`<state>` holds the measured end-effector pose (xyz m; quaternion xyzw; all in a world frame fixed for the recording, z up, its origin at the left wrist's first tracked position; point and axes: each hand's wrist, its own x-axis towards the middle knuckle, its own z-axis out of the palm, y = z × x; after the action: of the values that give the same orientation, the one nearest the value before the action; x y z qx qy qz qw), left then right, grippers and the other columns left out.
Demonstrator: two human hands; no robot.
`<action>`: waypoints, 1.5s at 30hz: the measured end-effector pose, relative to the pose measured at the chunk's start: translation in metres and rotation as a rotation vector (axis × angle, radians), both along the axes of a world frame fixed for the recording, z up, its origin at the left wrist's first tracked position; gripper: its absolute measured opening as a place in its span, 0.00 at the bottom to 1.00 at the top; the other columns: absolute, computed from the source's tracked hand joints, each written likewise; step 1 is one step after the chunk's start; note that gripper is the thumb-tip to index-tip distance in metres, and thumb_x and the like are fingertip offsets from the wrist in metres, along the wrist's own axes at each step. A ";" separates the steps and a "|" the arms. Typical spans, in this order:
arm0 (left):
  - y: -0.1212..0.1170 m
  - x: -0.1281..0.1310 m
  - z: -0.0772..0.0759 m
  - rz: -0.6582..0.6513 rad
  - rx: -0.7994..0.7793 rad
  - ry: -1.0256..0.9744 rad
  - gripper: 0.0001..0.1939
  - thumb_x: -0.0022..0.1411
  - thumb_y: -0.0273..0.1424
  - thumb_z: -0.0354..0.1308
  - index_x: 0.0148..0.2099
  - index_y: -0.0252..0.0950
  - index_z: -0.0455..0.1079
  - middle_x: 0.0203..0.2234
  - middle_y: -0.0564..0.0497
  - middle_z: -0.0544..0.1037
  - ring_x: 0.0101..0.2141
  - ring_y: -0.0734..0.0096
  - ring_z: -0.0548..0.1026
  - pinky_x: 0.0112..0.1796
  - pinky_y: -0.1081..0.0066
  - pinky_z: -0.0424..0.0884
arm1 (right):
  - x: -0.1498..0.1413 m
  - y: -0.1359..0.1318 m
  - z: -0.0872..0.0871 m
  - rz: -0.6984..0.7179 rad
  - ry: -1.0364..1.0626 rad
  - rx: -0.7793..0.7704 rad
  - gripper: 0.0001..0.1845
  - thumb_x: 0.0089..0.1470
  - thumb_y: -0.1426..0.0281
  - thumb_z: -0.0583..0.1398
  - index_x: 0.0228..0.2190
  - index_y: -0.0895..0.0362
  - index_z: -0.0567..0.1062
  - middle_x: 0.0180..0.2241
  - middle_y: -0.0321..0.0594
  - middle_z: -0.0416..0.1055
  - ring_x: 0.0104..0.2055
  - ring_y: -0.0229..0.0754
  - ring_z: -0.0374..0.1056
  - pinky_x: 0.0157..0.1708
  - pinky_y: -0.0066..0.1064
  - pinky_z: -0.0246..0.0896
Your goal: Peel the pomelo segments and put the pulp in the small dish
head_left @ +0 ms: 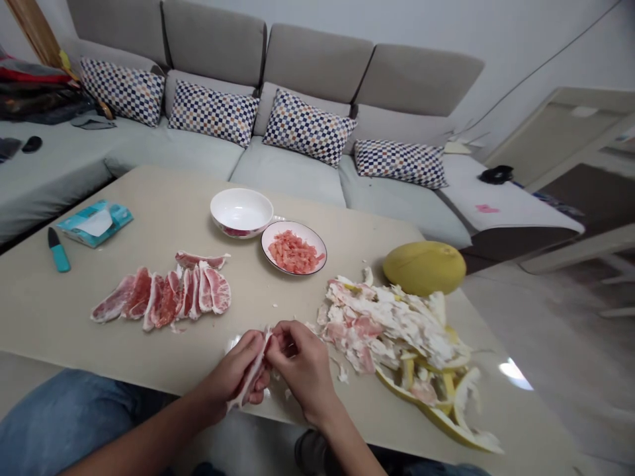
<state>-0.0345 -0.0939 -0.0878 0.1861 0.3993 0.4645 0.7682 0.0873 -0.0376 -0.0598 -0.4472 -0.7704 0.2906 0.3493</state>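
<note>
Over the table's near edge, my left hand [238,373] is closed around a pomelo segment [254,372] with pale membrane. My right hand [300,363] pinches at the upper end of that same segment, its thumb and fingertips pressed together there. Left of my hands lies a row of pomelo segments [163,297], pink flesh showing under white membrane. Beyond my hands, a plate [319,241] with a dark rim holds peeled pink pulp [294,253]. On the right spreads a heap of white pith and membrane scraps [397,324] with yellow peel [446,423].
A white bowl [241,208] stands beside the plate. Behind the scraps rests a whole pomelo [424,268]. At the table's left are a tissue pack [96,223] and a knife with a teal handle [60,254]. A grey sofa [292,178] with checked cushions borders the far side.
</note>
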 end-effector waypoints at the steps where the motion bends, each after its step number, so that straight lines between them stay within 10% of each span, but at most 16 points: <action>1: 0.000 0.000 0.000 0.008 -0.003 -0.024 0.16 0.63 0.49 0.48 0.40 0.41 0.58 0.15 0.61 0.61 0.13 0.82 0.53 0.13 0.83 0.52 | -0.001 0.000 0.001 -0.012 0.006 -0.023 0.04 0.47 0.76 0.58 0.26 0.57 0.72 0.22 0.35 0.68 0.23 0.36 0.64 0.24 0.25 0.60; 12: 0.003 -0.002 0.010 0.101 -0.056 -0.101 0.15 0.62 0.46 0.52 0.37 0.39 0.60 0.21 0.59 0.64 0.14 0.83 0.58 0.13 0.83 0.53 | 0.003 0.005 0.003 0.071 0.084 -0.116 0.06 0.51 0.72 0.58 0.30 0.57 0.76 0.27 0.39 0.72 0.28 0.38 0.69 0.26 0.26 0.64; 19: 0.007 -0.009 0.011 0.029 -0.100 -0.328 0.20 0.64 0.46 0.49 0.36 0.32 0.66 0.24 0.53 0.68 0.15 0.85 0.60 0.12 0.83 0.50 | 0.003 0.014 0.006 0.163 0.434 -0.707 0.09 0.50 0.64 0.62 0.28 0.58 0.71 0.17 0.33 0.70 0.19 0.37 0.67 0.22 0.26 0.62; 24: 0.009 -0.015 0.011 0.006 -0.080 -0.472 0.24 0.68 0.44 0.43 0.35 0.29 0.68 0.23 0.52 0.67 0.15 0.85 0.58 0.12 0.83 0.51 | 0.003 0.026 -0.002 0.210 0.530 -0.851 0.15 0.47 0.60 0.64 0.29 0.58 0.71 0.16 0.32 0.69 0.17 0.34 0.64 0.21 0.25 0.61; 31: 0.010 -0.021 0.015 0.053 -0.047 -0.550 0.19 0.66 0.42 0.47 0.35 0.31 0.68 0.29 0.50 0.68 0.17 0.84 0.59 0.13 0.83 0.52 | 0.005 0.060 0.004 0.139 0.397 -0.646 0.16 0.48 0.58 0.62 0.31 0.59 0.73 0.21 0.36 0.71 0.22 0.36 0.67 0.25 0.28 0.65; 40: 0.014 -0.026 0.006 0.130 -0.103 -0.556 0.14 0.65 0.40 0.50 0.34 0.33 0.66 0.29 0.51 0.69 0.19 0.81 0.62 0.14 0.83 0.52 | 0.001 0.182 0.028 -0.104 0.096 -0.188 0.08 0.40 0.73 0.61 0.27 0.58 0.78 0.28 0.41 0.77 0.32 0.44 0.71 0.39 0.35 0.63; 45: 0.015 -0.029 0.006 0.173 -0.124 -0.575 0.13 0.64 0.40 0.52 0.34 0.34 0.65 0.28 0.51 0.70 0.20 0.80 0.64 0.17 0.81 0.57 | 0.000 0.194 0.034 -0.089 -0.041 -0.059 0.07 0.43 0.72 0.59 0.24 0.57 0.79 0.27 0.42 0.77 0.33 0.45 0.71 0.40 0.36 0.61</action>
<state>-0.0636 -0.0784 -0.0822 -0.0351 0.2075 0.5366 0.8172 0.0869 0.1560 -0.0253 -0.4970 -0.7478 0.2881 0.3328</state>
